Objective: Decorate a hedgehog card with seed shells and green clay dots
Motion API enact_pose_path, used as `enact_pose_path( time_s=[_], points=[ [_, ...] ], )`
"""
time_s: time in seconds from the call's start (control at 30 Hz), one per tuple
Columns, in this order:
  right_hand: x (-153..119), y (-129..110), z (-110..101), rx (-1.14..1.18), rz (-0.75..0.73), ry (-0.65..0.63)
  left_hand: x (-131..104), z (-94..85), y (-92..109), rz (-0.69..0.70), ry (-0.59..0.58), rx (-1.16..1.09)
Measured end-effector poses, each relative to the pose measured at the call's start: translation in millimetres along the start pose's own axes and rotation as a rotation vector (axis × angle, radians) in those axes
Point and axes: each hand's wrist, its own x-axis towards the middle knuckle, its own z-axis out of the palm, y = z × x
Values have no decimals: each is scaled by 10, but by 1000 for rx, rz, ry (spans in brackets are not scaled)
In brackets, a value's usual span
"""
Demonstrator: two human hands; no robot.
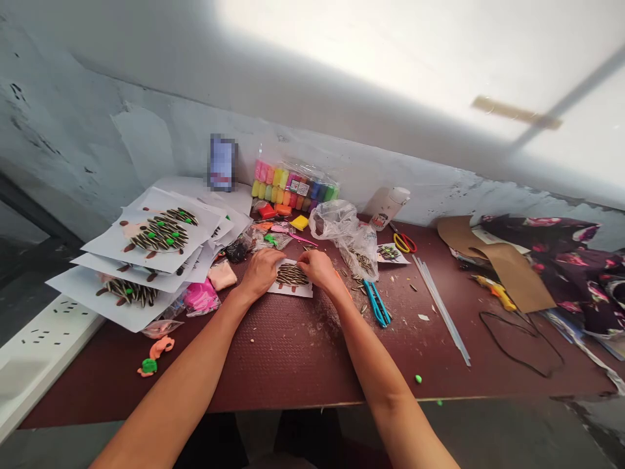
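Observation:
A small white card (pixel 289 291) lies on the table, covered with rows of striped sunflower seeds (pixel 291 274) and a few brown dabs along the lower edge. My left hand (pixel 261 272) is closed at the card's upper left edge, gripping it. Over the upper right corner, the fingers of my right hand (pixel 317 268) are bent together in a pinch; whatever is between them is too small to make out. Just right of that hand sits a clear plastic bag (pixel 364 244) with more seeds, and a blue utility knife (pixel 377 305) lies near it.
Stacked sheets with seed hedgehogs (pixel 161 251) fill the left side beside a white power strip (pixel 43 339). Behind are packs of coloured clay (pixel 293 185), a phone (pixel 222 163) and a white bottle (pixel 390 207). Rightward lie scissors (pixel 404 242), glue sticks (pixel 442 309) and a yellow glue gun (pixel 498 293).

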Motion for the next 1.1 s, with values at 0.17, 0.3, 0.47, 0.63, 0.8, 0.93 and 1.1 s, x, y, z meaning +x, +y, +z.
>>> enact_pose_path(
  time_s=[0.17, 0.3, 0.47, 0.63, 0.8, 0.93, 1.1],
  points=[
    [4, 7, 0, 32, -12, 11, -1, 5, -11, 1, -8, -17],
    [18, 29, 12, 63, -16, 10, -5, 15, -18, 7, 11, -25],
    [36, 55, 32, 100, -45, 28, -7, 12, -11, 3, 6, -26],
    [-4, 63, -22, 105, -43, 46, -9, 2, 3, -3, -9, -27],
    [-53, 84, -54, 92, -44, 37, -16, 12, -1, 17, 1, -16],
    [-48, 73, -33, 71, -38, 23, -23, 7, 26, 30, 9, -17],
    [-53, 34, -39, 24, 10, 44, -35, -22, 99, 41, -7, 2]
  ],
)
